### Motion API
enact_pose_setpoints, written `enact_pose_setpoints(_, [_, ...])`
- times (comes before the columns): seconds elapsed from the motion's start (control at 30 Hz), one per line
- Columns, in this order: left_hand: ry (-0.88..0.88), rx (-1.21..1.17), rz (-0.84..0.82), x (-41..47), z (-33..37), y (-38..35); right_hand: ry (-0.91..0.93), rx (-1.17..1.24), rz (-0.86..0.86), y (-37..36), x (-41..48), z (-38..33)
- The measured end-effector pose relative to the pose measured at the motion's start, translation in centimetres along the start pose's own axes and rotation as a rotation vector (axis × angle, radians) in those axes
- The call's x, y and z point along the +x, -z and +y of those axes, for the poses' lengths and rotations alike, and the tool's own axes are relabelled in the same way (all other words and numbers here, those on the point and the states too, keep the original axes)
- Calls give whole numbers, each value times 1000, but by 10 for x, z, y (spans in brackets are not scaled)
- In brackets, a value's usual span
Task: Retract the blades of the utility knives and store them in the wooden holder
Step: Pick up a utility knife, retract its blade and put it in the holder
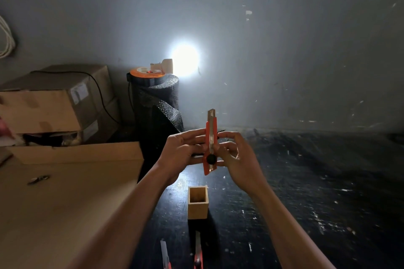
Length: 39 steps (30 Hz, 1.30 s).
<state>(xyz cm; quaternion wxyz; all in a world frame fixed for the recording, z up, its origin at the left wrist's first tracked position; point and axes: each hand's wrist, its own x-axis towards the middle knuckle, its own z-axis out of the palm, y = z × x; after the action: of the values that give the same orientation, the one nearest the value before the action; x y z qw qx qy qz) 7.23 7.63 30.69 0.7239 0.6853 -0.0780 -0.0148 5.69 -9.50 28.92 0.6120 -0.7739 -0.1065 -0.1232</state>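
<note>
I hold an orange utility knife (211, 137) upright in front of me, a short piece of blade showing at its top. My left hand (182, 152) grips its left side and my right hand (235, 155) its right side, with fingers near the black lock wheel. Below my hands an open square wooden holder (197, 202) stands on the dark floor, with nothing visible inside. Two more knives lie near the bottom edge with blades extended: one (165, 253) on the left, a red one (198, 251) on the right.
A large flat cardboard sheet (65, 199) covers the left side, with a small metal piece (39, 179) on it. Stacked cardboard boxes (54, 102) and a black bubble-wrap roll (158, 107) carrying a bright lamp (184, 60) stand by the grey wall.
</note>
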Motion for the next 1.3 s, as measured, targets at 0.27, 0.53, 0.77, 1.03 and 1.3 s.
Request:
enact_pose_setpoints(0.27, [47,15,-36,-3,-19,5,-26,-24,-6,3,28,7])
enact_pose_setpoints(0.53, [139,2,52,11,-74,18,-139,104,-47,-8,30,40])
enact_pose_setpoints(0.77, [257,444,147,21,-177,33,-231,94,-45,-32,41,104])
enact_pose_setpoints(1.03, [381,696,38,44,-245,30,-356,-116,-27,-60,69,196])
enact_pose_setpoints(1.3, [399,671,-57,65,-285,29,-471,-299,-109,-85,70,252])
